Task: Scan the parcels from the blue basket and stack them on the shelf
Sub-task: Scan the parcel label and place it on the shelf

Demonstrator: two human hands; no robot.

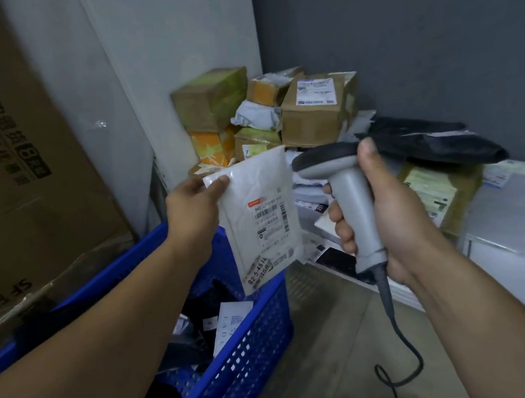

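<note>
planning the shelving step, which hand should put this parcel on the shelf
Left, probably: the left hand pinches the parcel by its top corner, while the right hand grips the scanner.

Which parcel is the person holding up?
The flat white parcel with the printed label: the left hand pinches its top corner. The others lie in the blue basket or piled in the corner. The right hand grips the scanner.

white parcel [261, 220] with black-printed label, grey scanner [346, 191], blue lattice basket [255, 349], brown boxes [319, 109]
</note>
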